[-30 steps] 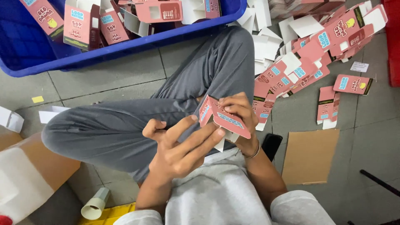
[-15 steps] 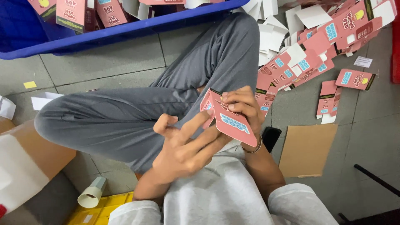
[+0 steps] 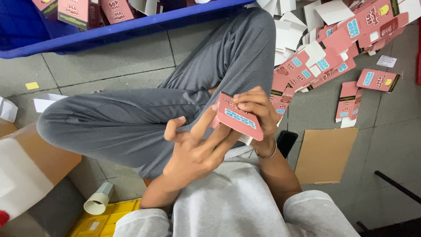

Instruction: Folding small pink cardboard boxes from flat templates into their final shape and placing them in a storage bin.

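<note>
**Both hands on a pink carton above the lap**

The person sits cross-legged on the grey tiled floor (image 3: 109,66), and both forearms rise from the bottom of the view to meet over the grey trouser leg (image 3: 131,118). Between the hands is a small pink cardboard carton with blue and white printing (image 3: 239,118), held tilted, its printed face turned up toward the camera, just above the knee and well clear of the floor.

The right hand (image 3: 254,107) comes in from the right with the wrist bent; its fingers (image 3: 245,98) curl over the carton's upper edge and clamp it, and a thin metal bangle (image 3: 267,152) sits on the wrist. The left hand (image 3: 197,147) lies palm-up beneath and to the left, its fingers (image 3: 206,123) stretched long and fanned, their tips pressed against the carton's lower left side; the thumb stands apart, bent upward. Whether those left fingers pinch the carton or only prop it cannot be told.

To the right, a heap of flat pink carton blanks (image 3: 333,57) spreads over the floor, with a plain brown cardboard sheet (image 3: 326,156) near the right elbow. A blue plastic bin (image 3: 131,28) holding more pink cartons runs along the top edge.
</note>
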